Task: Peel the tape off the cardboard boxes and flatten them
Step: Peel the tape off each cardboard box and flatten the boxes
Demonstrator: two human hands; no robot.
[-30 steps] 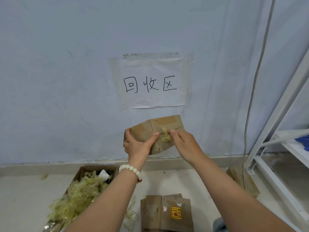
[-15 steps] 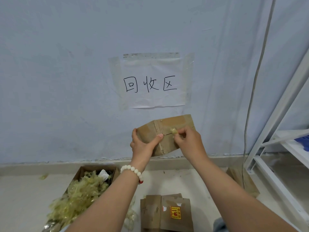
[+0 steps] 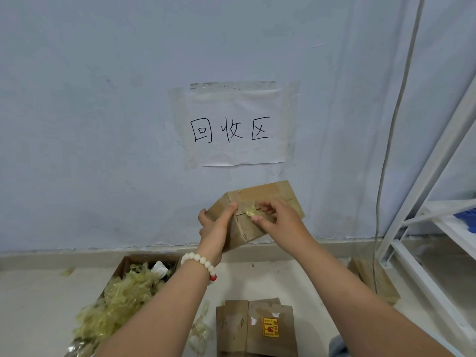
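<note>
Pale blue wall (image 3: 103,99) filled the background, a taped paper sign (image 3: 235,150) on it, and you held the cardboard box (image 3: 268,193) up before it, well above the floor (image 3: 31,305). Your left hand (image 3: 215,228) gripped the box's left end, thumb laid over the top face. Your right hand (image 3: 282,221) pinched a yellowish wad of tape (image 3: 251,210) at the seam, its fingers (image 3: 266,205) curled round it.

By my judgement, you would have done well to draw the strip low along the seam, not straight up, so the paper skin did not tear, with the left hand bracing hard.

Near left stood an open carton (image 3: 121,267) heaped with peeled tape scraps (image 3: 121,300). Near centre lay the flattened boxes (image 3: 257,328) — a small stack, the top one bearing a yellow-and-red label.
</note>
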